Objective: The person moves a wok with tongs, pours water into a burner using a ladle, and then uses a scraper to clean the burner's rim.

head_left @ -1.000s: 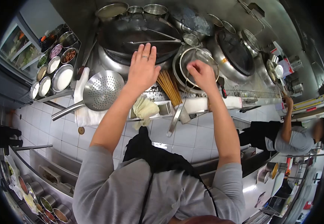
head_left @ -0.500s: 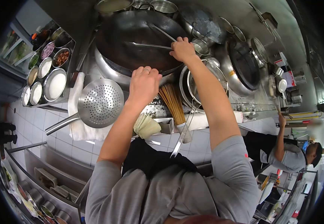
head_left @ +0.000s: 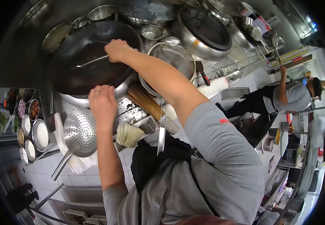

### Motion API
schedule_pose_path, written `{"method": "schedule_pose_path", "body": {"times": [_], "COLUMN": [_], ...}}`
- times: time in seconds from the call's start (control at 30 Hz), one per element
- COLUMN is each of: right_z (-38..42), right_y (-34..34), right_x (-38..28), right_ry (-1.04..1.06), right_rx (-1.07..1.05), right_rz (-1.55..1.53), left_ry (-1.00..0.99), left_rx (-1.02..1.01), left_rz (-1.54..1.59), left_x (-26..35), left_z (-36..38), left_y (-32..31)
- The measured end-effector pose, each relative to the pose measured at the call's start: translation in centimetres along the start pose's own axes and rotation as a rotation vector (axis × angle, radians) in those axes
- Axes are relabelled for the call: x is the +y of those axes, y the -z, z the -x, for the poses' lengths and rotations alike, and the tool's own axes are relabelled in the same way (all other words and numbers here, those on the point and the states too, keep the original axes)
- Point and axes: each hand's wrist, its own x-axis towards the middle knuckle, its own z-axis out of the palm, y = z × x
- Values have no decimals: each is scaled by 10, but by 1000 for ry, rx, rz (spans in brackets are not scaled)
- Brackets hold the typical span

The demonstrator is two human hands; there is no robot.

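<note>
My right hand (head_left: 118, 51) is closed around long metal tongs (head_left: 91, 62), whose arms reach apart into a large dark wok (head_left: 76, 75). Fingers of my left hand (head_left: 102, 100) are bent at the wok's near rim, seemingly gripping it; the fingertips are partly hidden. A perforated steel skimmer (head_left: 80, 131) lies left of that hand on a white cloth (head_left: 82, 162). Between my arms are a bamboo wok brush (head_left: 143, 100) and a folded pale cloth (head_left: 128, 135). Under my right forearm stands a pot with a round wire strainer (head_left: 175, 58) across it.
Metal tubs of white powder (head_left: 40, 135) and other ingredients stand at left. Behind the wok are a pot (head_left: 57, 35) and several pans. Another wok (head_left: 205, 32) sits further right. A co-worker (head_left: 291, 95) stands at far right, one arm raised toward the stove.
My view has turned, so the wok and skimmer appear further left. My right hand, still holding the tongs, has reached further over the wok. The left hand stays at the rim.
</note>
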Motion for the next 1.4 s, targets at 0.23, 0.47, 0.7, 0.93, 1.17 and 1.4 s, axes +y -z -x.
{"method": "schedule_pose_path", "body": {"times": [0.23, 0.47, 0.7, 0.93, 1.17, 1.4], "right_z": [59, 213, 369, 505, 550, 551], "right_y": [63, 50, -41, -115, -120, -118], "right_x": [25, 167, 276, 304, 293, 289], "right_ry": [60, 164, -260, -695, -722, -818], "right_rx": [125, 552, 692, 1002, 1270, 1331], "right_rz": [-35, -502, -1244, -1588, -2192, -2067], "left_ry": [12, 88, 155, 196, 219, 212], "left_rx": [40, 27, -4, 4, -71, -95], "left_rz": [-36, -78, -130, -150, -167, -158], "left_x": [4, 2, -11, -28, -18, -19], "left_z": [-4, -2, -4, -2, -5, -6], "left_y": [-6, -14, -20, -33, -30, -30]}}
